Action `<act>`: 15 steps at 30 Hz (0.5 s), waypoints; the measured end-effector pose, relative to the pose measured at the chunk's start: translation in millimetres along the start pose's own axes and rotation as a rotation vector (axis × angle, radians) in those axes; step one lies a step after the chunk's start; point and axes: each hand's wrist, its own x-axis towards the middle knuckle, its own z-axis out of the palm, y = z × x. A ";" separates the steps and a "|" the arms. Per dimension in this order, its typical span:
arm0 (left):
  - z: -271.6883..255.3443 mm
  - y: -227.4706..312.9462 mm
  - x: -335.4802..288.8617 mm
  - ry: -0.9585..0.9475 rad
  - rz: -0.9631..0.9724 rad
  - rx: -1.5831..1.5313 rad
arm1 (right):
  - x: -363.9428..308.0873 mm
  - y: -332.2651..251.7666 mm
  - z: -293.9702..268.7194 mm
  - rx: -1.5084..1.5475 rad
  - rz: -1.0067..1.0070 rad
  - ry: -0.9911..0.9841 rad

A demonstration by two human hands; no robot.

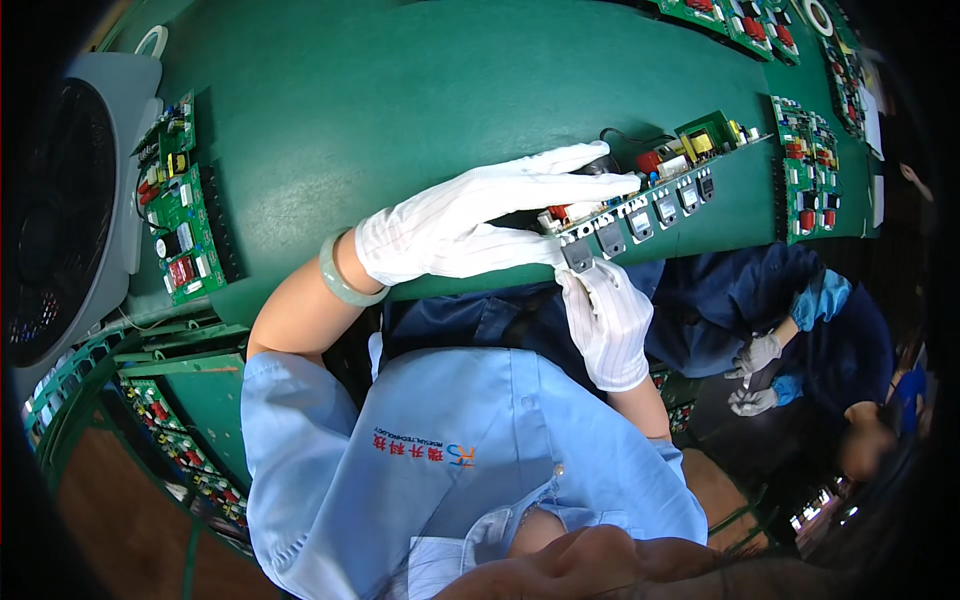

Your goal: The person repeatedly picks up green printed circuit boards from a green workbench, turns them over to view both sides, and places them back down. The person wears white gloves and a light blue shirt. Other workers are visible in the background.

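A green circuit board [655,190] stands tilted at the table's near edge, with a row of flat black transistors [640,220] along its side facing me. My left hand [480,215], in a white striped glove, reaches across its left end. The fingers stretch over the parts, the thumb lies near the lower edge, and the board rests in this grip. Just below the board's left end is my right hand [608,325], also gloved. Its fingers are pinched together against the endmost transistor [577,254]; what lies between the fingertips is hidden.
Several finished-looking boards [185,225] lie at the left, beside a grey fan [75,200]. More boards [807,170] sit at the right and far right, near a roll of tape [818,17]. A co-worker's gloved hands [755,358] are at the right. Below left stands a rack of boards [185,450].
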 end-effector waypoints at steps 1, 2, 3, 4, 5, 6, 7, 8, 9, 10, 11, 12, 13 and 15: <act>-0.1 0.5 -0.2 -0.004 -0.006 -0.004 | 0.9 0.0 -0.3 0.015 -0.004 0.009; -0.1 1.6 -0.5 -0.001 -0.003 -0.001 | 2.3 0.0 -0.6 0.029 -0.007 0.018; -0.1 1.8 -0.3 0.000 0.004 -0.001 | 2.9 0.5 -0.6 0.039 -0.009 0.028; -0.1 1.4 0.0 0.001 0.011 -0.001 | 2.0 1.2 -0.1 0.030 -0.008 0.029; 0.4 -0.1 0.5 0.003 0.019 -0.004 | 0.4 2.1 0.8 0.020 -0.007 0.029; 1.0 -0.6 0.2 0.007 0.022 -0.004 | -0.5 2.2 1.4 0.016 -0.007 0.029; 1.3 -0.6 -0.3 0.010 0.025 -0.004 | -0.3 2.0 1.0 0.017 -0.009 0.027; 1.1 -0.1 -1.1 0.010 0.024 -0.003 | 0.2 1.6 0.4 0.017 -0.010 0.025; 0.8 0.3 -1.3 0.009 0.027 -0.004 | 0.6 1.4 -0.5 0.012 -0.011 0.023; 0.5 0.7 -1.2 0.008 0.030 -0.005 | 0.5 1.0 -0.3 0.007 -0.010 0.031; 0.2 1.8 -0.6 0.004 0.015 -0.008 | 0.1 0.4 0.6 0.003 -0.009 0.038; -0.2 2.8 0.1 0.000 -0.003 -0.009 | -0.5 0.4 1.9 0.000 -0.008 0.046; -0.2 3.1 0.5 -0.004 -0.021 -0.010 | -0.7 -0.2 2.2 0.008 -0.006 0.037; -0.3 -0.4 0.2 -0.011 0.014 -0.012 | -0.3 -2.4 0.6 0.020 -0.001 0.019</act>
